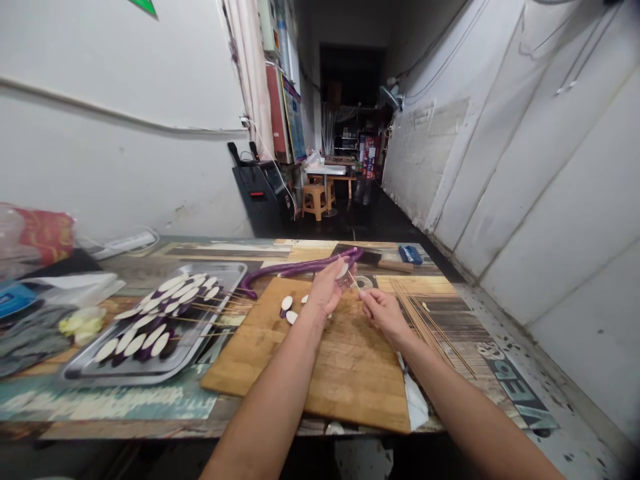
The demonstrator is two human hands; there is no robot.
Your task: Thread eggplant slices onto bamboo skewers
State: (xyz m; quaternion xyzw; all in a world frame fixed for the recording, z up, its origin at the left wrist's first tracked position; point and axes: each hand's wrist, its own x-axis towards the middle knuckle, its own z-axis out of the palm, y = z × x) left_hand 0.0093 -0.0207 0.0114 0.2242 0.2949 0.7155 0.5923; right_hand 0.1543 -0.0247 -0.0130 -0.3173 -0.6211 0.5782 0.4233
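Note:
Above a wooden cutting board [360, 373], my left hand [327, 283] is closed around an eggplant slice [343, 270] with a white cut face. My right hand [383, 312] pinches a thin wooden skewer [353, 279], whose upper end meets that slice. Loose eggplant pieces [287, 304] lie on the board, partly hidden behind my left hand. To the left, a metal tray [190, 357] bears several skewered eggplant slices [145, 323], their sticks pointing right. Long purple eggplants [275, 268] lie behind the board.
Several bare skewers [435, 327] lie right of the board. A cleaver [395, 265] and a blue box [410, 254] sit at the table's far edge. Plastic bags [75, 290] and a grey cloth [35, 337] fill the left end. Stools [314, 200] stand farther back.

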